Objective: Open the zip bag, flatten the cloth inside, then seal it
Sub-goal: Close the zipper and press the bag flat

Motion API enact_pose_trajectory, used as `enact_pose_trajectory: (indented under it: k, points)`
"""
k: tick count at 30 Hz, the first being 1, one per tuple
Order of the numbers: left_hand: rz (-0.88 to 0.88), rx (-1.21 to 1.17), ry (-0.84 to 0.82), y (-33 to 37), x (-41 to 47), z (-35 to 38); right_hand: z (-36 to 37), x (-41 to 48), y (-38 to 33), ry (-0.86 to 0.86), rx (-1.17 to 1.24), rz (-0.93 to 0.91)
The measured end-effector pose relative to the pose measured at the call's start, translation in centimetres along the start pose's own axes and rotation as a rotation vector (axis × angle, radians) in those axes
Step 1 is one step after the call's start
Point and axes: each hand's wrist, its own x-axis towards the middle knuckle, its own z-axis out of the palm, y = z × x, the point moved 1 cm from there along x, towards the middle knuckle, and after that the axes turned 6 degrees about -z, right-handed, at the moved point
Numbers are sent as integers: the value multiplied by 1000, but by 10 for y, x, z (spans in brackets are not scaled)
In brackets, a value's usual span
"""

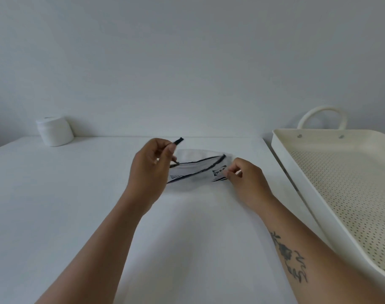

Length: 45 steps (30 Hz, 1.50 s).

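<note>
A white zip bag (196, 172) with a dark zipper lies on the white table (77, 205), a little past the middle. Its zipper gapes along most of its length, and pale cloth (198, 156) shows inside. My left hand (151, 170) pinches the dark zipper pull tab (179, 141) at the bag's left end, with the tab sticking up above the fingers. My right hand (244, 176) pinches the bag's right end, beside a small printed label (219, 172). The bag's left corner is hidden behind my left hand.
A cream perforated tray (340, 183) with a loop handle (322, 116) fills the right side, tilted over the table's right edge. A white lidded jar (54, 131) stands at the back left against the wall.
</note>
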Motion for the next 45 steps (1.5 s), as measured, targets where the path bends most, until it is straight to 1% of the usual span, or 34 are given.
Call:
enact_pose_trajectory:
  k: [2, 7, 12, 15, 17, 19, 22, 24, 27, 29, 32, 34, 37, 40, 43, 45]
  points:
    - [0, 35, 23, -1, 3, -4, -2, 1, 0, -10, 49, -12]
    - [20, 65, -75, -2, -6, 6, 4, -2, -6, -63, 51, -69]
    - [32, 35, -43, 1, -5, 4, 4, -1, -1, -62, 98, -33]
    - [33, 49, -155, 1, -5, 1, 4, 0, -2, -39, 141, 9]
    - [75, 115, -237, 0, -9, 2, 4, 0, -2, -19, 153, 15]
    - [148, 190, -279, 0, -15, 5, 5, 0, -3, -9, 164, 19]
    - [264, 278, -291, 3, -18, 12, 6, 0, -3, -12, 188, 25]
    - [301, 307, -273, 4, -19, 16, 6, 0, -2, -17, 195, 22]
    - [327, 290, -235, 2, -18, 20, 6, -1, -2, -25, 191, 16]
    - [295, 235, -221, 1, -18, 20, 6, -1, -4, -50, 165, -27]
    - [205, 142, -225, -1, -15, 18, 6, -5, -14, -142, 102, -192]
    - [155, 74, -227, -2, -13, 18, 8, -8, -26, -181, 174, -252]
    - [71, -18, -221, -4, -9, 15, 11, -10, -39, -191, 332, -232]
    - [-21, -105, -254, -7, -6, 12, 10, -12, -45, -147, 369, -259]
    - [-80, -111, -287, -11, -6, 14, 12, -14, -44, -139, 389, -188]
    - [-104, -101, -302, -13, -7, 16, 14, -15, -43, -138, 395, -174]
